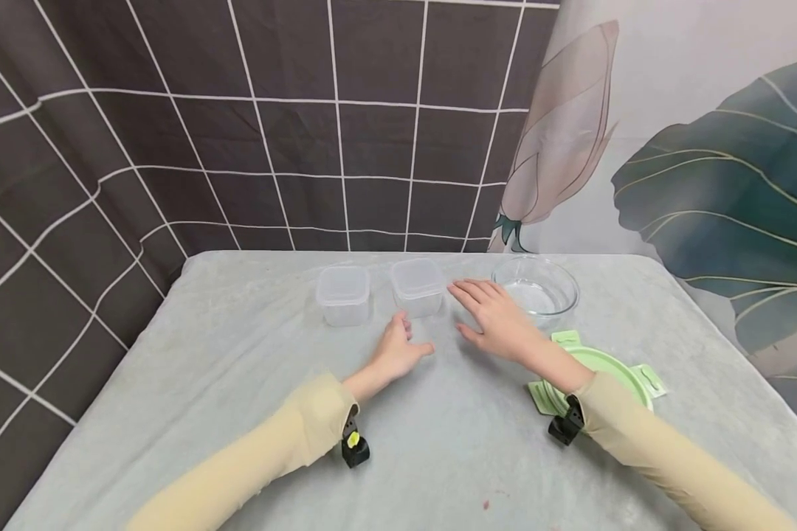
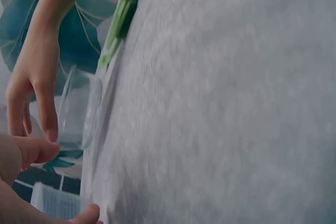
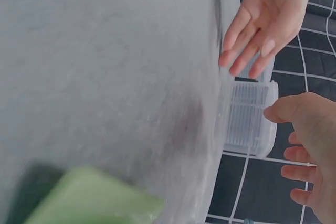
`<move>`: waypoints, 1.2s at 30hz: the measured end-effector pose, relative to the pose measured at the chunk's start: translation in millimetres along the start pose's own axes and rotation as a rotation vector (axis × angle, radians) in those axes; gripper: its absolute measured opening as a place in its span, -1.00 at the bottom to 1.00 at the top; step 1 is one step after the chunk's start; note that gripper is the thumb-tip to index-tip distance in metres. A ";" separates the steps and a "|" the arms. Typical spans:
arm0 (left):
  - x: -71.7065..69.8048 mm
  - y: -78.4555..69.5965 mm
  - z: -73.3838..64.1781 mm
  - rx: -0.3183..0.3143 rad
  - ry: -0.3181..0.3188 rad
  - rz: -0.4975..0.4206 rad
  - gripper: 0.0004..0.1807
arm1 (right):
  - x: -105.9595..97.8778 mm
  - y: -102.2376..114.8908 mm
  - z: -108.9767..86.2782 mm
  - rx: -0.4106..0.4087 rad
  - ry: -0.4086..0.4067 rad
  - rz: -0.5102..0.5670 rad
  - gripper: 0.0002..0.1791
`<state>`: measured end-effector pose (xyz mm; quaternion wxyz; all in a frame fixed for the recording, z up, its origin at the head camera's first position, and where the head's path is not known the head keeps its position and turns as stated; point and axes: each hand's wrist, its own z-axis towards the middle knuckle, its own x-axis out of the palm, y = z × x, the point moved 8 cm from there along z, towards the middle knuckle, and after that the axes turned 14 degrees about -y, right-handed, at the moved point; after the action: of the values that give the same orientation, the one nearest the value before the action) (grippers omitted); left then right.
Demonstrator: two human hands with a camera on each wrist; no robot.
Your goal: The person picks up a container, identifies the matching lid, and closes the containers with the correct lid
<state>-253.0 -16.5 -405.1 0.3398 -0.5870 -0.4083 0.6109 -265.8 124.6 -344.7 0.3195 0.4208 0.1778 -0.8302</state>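
Note:
Two square clear plastic containers with frosted lids stand near the back of the table, a left container (image 1: 343, 295) and a right container (image 1: 418, 286). My left hand (image 1: 398, 352) is just in front of the right container, holding nothing, thumb apart from the fingers. To that container's right my right hand (image 1: 498, 321) hovers with fingers spread and nothing in them. In the right wrist view, both hands flank the ribbed side of a container (image 3: 249, 119). A round clear glass bowl (image 1: 547, 295) sits right behind my right hand.
A round green lid (image 1: 604, 361) with side flaps lies under my right forearm, partly covered by it. The grey cloth-covered table (image 1: 239, 413) ends at a dark gridded curtain (image 1: 292, 133) at the back and left. A leaf-patterned curtain (image 1: 730, 192) hangs at the right.

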 end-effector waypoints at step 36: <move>80.5 -56.2 18.8 0.011 0.146 -0.157 -0.36 | -62.0 -70.4 -42.9 0.269 -0.321 0.045 -0.64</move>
<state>-281.7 78.1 -390.4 0.4187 -0.5945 -0.4238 0.5401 -261.2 224.0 -317.5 0.3032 0.3257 0.0029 -0.8955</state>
